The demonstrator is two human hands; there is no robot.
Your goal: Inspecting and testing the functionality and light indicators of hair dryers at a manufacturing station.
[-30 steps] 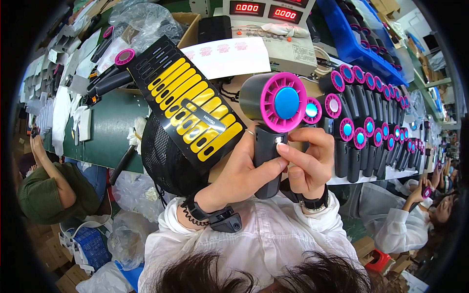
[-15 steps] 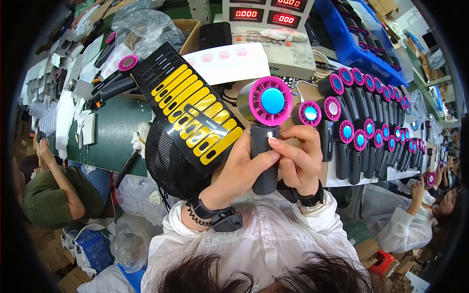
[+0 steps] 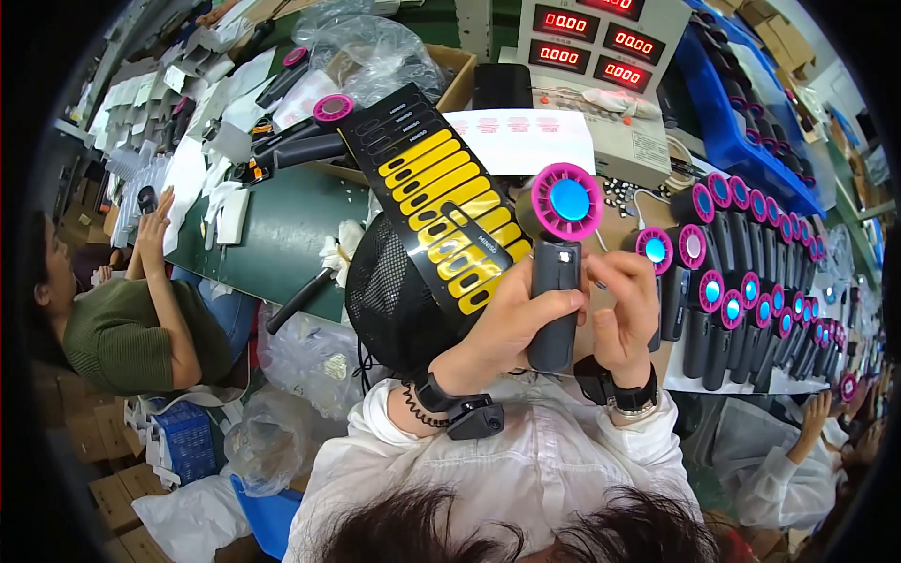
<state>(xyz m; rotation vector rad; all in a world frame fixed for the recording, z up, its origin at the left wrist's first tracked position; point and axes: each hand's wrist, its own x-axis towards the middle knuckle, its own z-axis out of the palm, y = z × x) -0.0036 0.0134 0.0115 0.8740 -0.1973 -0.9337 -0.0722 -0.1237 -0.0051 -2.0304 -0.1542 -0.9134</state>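
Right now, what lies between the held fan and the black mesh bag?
In the head view, the left hand and yellow-black sheet lie between fan and bag.

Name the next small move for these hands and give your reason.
Probably hold the pink-rimmed fan steady and read its small lit display: the left hand grips the fan, the right hand's fingers are clear of its front, and nothing covers the display.
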